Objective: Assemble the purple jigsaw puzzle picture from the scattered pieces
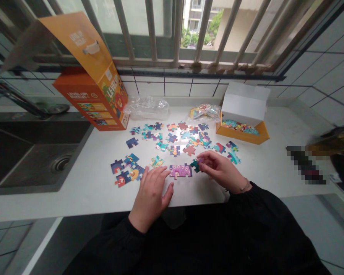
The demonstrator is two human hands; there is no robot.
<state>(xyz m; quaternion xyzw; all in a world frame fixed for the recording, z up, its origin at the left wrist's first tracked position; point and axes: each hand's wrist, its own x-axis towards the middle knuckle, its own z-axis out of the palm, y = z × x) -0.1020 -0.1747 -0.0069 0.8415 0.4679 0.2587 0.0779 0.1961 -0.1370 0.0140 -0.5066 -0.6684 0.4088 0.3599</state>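
Right hand (pixel 218 168) at a dark green, seemingly purple-edged puzzle piece (pixel 195 165).

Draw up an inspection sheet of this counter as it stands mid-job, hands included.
Surface: white counter, pale and flat.
Job's things: purple puzzle pieces lie between the hands; loose pieces spread beyond; navy cluster at left.
Clutter: orange box, clear plastic packaging, bagged pieces, open yellow box.
Left hand: open, fingertips beside the purple pieces.
Right hand: pinches a green piece.
Cables: nothing seen.
Surroundings: sink left, barred window behind.
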